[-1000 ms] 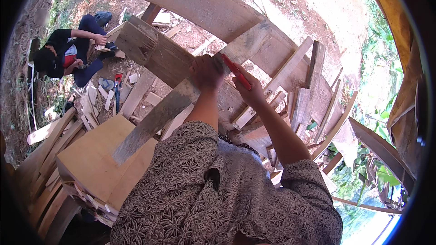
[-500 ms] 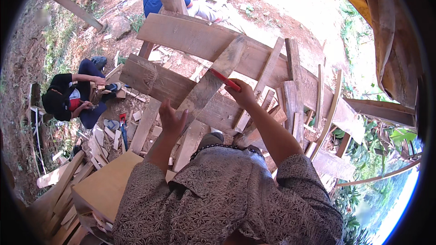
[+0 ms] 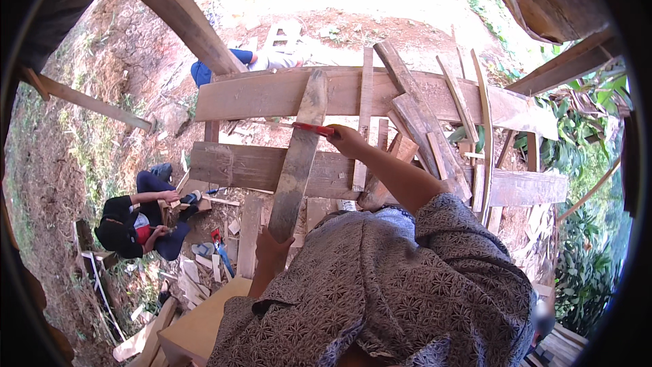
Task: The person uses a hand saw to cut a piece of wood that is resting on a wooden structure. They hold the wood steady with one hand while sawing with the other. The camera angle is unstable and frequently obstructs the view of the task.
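Note:
A weathered, stained wooden board (image 3: pixel 295 170) lies crosswise over two long planks, the far plank (image 3: pixel 255 93) and the near plank (image 3: pixel 234 165). My left hand (image 3: pixel 273 248) grips the board's near end, with its fingers partly hidden at the edge. My right hand (image 3: pixel 346 141) is closed around a slim red tool (image 3: pixel 313 128), whose exact kind I cannot make out. The tool reaches leftward across the board's upper part, close to its face. Whether it touches the wood cannot be seen clearly.
Several narrow strips and short boards (image 3: pixel 418 122) rest on the planks to the right. A wooden post (image 3: pixel 187 24) slants at upper left. One co-worker (image 3: pixel 139 221) sits at left; another person (image 3: pixel 224 66) is beyond the planks. A pale wooden box (image 3: pixel 207 319) and scraps lie lower left.
My left hand, open above the board before, now holds its near end. The board has turned more upright in view. The red tool has swung to lie nearly straight across it.

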A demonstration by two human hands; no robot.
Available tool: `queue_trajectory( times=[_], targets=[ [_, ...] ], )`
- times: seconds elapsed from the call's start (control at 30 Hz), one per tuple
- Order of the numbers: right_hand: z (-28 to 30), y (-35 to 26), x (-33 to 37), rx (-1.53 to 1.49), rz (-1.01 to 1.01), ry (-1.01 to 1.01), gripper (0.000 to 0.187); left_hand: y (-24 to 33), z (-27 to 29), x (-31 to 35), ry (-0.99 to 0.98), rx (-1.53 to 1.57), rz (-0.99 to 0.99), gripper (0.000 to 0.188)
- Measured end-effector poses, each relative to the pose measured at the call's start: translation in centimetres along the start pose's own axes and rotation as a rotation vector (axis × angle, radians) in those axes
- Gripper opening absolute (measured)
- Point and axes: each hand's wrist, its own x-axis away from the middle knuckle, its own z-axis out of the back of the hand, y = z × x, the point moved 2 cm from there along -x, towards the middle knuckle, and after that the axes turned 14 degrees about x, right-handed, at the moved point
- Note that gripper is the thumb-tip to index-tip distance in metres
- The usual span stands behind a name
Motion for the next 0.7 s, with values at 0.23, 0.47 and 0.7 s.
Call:
queue_trajectory(
  times=[0.23, 0.47, 0.7],
  targets=[
    [0.1, -0.7, 1.1, 0.044, -0.005, 0.11, 0.033, 2.3, 1.4, -0.7, -0.179, 0.01, 0.041, 0.128],
    [-0.6, -1.2, 2.1, 0.027, -0.032, 0.067, 0.037, 1.5, -0.5, -6.2, 0.275, 0.178, -0.723, 0.076],
    [-1.6, -0.6, 3.2, 0.011, 0.094, 0.185, 0.051, 25.6, 11.0, 3.4, -0.018, 0.869, -1.049, 0.041]
  ],
)
